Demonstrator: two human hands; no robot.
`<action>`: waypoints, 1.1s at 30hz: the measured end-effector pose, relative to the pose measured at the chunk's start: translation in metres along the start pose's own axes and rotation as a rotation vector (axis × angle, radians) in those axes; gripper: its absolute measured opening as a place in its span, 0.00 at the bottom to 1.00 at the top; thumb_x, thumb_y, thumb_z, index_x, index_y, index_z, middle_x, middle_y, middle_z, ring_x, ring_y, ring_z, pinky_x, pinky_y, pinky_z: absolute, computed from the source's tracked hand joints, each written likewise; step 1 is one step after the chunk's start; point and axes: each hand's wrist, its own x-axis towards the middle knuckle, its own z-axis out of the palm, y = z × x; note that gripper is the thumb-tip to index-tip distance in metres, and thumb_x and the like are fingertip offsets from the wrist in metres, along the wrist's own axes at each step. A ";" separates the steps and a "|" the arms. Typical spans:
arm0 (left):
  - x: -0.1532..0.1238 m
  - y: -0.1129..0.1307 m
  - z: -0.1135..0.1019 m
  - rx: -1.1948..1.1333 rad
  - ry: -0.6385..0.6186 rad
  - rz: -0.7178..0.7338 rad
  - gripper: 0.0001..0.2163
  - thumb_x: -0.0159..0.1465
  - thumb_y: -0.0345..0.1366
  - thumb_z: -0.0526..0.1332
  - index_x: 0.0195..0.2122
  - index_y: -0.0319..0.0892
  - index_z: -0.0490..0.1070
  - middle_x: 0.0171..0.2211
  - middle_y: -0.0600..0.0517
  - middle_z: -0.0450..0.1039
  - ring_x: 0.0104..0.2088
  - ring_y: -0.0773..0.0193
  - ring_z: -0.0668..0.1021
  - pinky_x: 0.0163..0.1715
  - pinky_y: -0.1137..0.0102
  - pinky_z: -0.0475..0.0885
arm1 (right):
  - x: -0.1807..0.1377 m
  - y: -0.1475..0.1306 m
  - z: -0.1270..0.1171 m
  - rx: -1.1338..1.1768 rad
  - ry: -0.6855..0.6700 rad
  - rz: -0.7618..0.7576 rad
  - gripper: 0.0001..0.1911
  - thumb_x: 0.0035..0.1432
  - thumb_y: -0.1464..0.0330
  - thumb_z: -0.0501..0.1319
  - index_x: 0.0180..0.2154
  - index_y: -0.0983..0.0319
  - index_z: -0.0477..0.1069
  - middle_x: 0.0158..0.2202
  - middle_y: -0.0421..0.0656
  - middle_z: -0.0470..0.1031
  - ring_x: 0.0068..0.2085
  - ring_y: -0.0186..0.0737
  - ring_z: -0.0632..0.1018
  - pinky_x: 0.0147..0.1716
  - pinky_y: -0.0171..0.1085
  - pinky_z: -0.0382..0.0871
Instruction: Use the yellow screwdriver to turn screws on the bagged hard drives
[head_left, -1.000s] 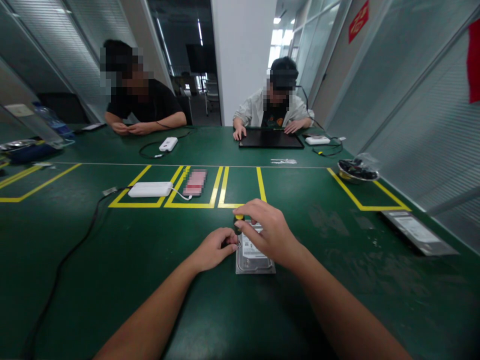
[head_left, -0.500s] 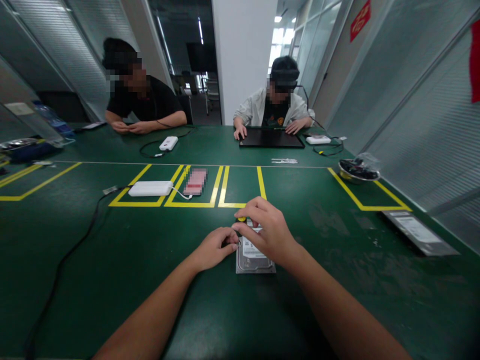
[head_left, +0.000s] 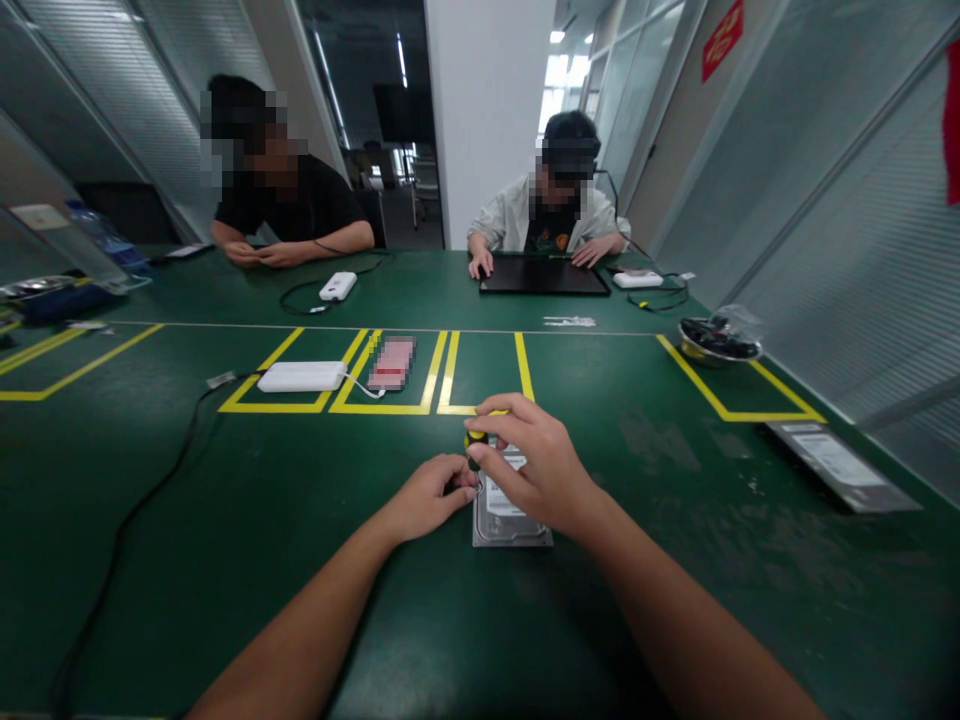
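Observation:
A silver hard drive (head_left: 512, 530) with a white label lies flat on the green table in front of me. My right hand (head_left: 529, 450) is above its upper part, thumb and fingers closed around the short yellow-and-black handle of a screwdriver (head_left: 476, 448). The screwdriver's shaft and tip are hidden. At the drive's left edge rests my left hand (head_left: 435, 497), with thumb and fingers curled together close under the handle. Whatever the left fingertips pinch is too small to make out. My right hand covers part of the drive's label.
A second hard drive (head_left: 840, 465) lies at the right. Behind it stands a metal bowl (head_left: 720, 342) of dark parts. Left of centre are a white power bank (head_left: 302, 377), a cabled phone (head_left: 392, 363) and a black cable (head_left: 150, 500). Two people sit opposite, one touching a black panel (head_left: 544, 275).
The fingers of my right hand have shifted on the screwdriver, and its handle now leans slightly left and shows more. My left hand and the hard drive have stayed in place.

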 end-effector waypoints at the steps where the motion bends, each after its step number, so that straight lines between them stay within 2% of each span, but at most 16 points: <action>1: 0.000 0.000 0.000 0.001 -0.001 0.002 0.04 0.63 0.34 0.61 0.37 0.39 0.70 0.34 0.53 0.72 0.36 0.61 0.73 0.37 0.69 0.66 | 0.000 0.000 0.000 0.009 -0.006 -0.013 0.11 0.63 0.71 0.59 0.47 0.64 0.72 0.46 0.47 0.73 0.44 0.37 0.75 0.42 0.37 0.71; 6: 0.000 0.001 0.000 0.008 0.002 -0.001 0.04 0.63 0.34 0.61 0.35 0.40 0.70 0.32 0.53 0.71 0.35 0.62 0.72 0.35 0.69 0.65 | 0.000 0.001 -0.001 -0.063 -0.012 0.014 0.07 0.60 0.69 0.64 0.40 0.65 0.72 0.36 0.43 0.73 0.34 0.35 0.72 0.35 0.36 0.67; 9: 0.000 -0.001 0.000 0.007 0.004 -0.005 0.04 0.63 0.35 0.61 0.35 0.40 0.70 0.32 0.54 0.71 0.34 0.62 0.72 0.35 0.69 0.65 | 0.001 0.002 -0.002 -0.091 -0.013 0.021 0.08 0.60 0.67 0.65 0.38 0.65 0.71 0.34 0.43 0.71 0.33 0.35 0.70 0.34 0.36 0.65; 14: 0.000 -0.001 0.001 0.001 0.002 0.003 0.04 0.63 0.35 0.61 0.35 0.40 0.70 0.31 0.54 0.70 0.33 0.62 0.71 0.35 0.70 0.65 | 0.000 0.000 -0.002 -0.077 -0.005 0.030 0.06 0.61 0.69 0.62 0.40 0.64 0.71 0.38 0.45 0.70 0.38 0.37 0.71 0.38 0.36 0.67; 19: 0.000 -0.001 0.000 -0.020 -0.011 0.013 0.06 0.64 0.37 0.60 0.38 0.40 0.72 0.35 0.51 0.73 0.36 0.61 0.72 0.38 0.68 0.67 | 0.000 -0.004 -0.003 -0.029 -0.015 0.025 0.11 0.60 0.75 0.57 0.45 0.65 0.72 0.41 0.46 0.69 0.42 0.38 0.72 0.42 0.38 0.69; 24: 0.001 0.000 -0.001 -0.019 -0.011 0.002 0.06 0.63 0.36 0.61 0.36 0.39 0.71 0.33 0.52 0.72 0.36 0.61 0.73 0.37 0.68 0.67 | 0.000 0.001 0.000 -0.065 0.027 0.023 0.09 0.61 0.68 0.62 0.43 0.64 0.74 0.39 0.46 0.70 0.41 0.38 0.73 0.40 0.39 0.70; 26: 0.001 0.002 -0.001 -0.020 -0.014 0.004 0.05 0.63 0.36 0.60 0.36 0.39 0.71 0.33 0.52 0.72 0.36 0.61 0.72 0.37 0.69 0.67 | 0.000 0.002 0.000 -0.059 0.030 0.011 0.08 0.61 0.70 0.60 0.43 0.64 0.74 0.39 0.46 0.71 0.41 0.38 0.74 0.41 0.39 0.71; 30: 0.000 0.003 -0.002 -0.019 -0.015 0.004 0.05 0.63 0.36 0.60 0.36 0.40 0.71 0.33 0.52 0.72 0.36 0.61 0.72 0.37 0.68 0.66 | 0.002 0.000 -0.002 -0.023 0.009 -0.052 0.14 0.60 0.76 0.56 0.48 0.62 0.71 0.45 0.46 0.76 0.46 0.40 0.75 0.47 0.43 0.70; 33: 0.000 0.002 -0.002 -0.018 -0.013 0.000 0.05 0.63 0.36 0.60 0.36 0.40 0.71 0.33 0.52 0.72 0.36 0.61 0.72 0.37 0.68 0.67 | 0.002 0.000 -0.001 -0.031 0.020 -0.040 0.11 0.61 0.72 0.59 0.45 0.63 0.73 0.43 0.47 0.75 0.45 0.41 0.75 0.46 0.43 0.71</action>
